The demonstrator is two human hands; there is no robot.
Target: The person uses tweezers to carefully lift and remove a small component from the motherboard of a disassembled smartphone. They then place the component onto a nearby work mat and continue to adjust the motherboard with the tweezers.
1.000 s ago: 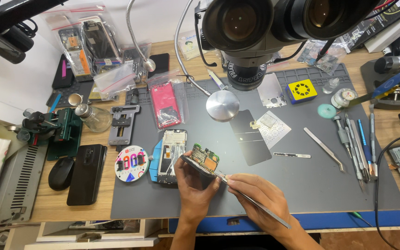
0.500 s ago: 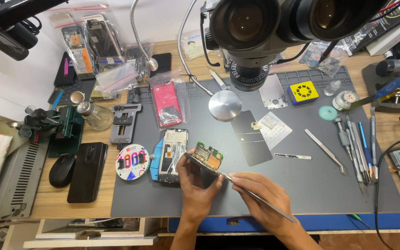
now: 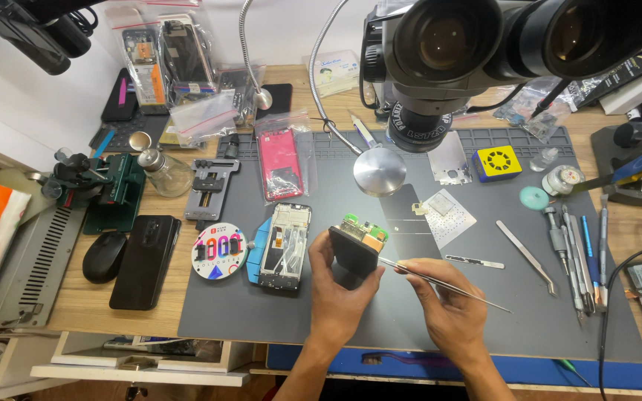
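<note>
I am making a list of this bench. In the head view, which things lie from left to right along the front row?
Computer mouse → black phone → round colourful disc → opened phone frame → left hand → right hand.

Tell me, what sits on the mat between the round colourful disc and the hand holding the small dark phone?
In the head view, an opened phone frame on a blue piece lies between the round disc and the left hand gripping the dark phone.
</note>
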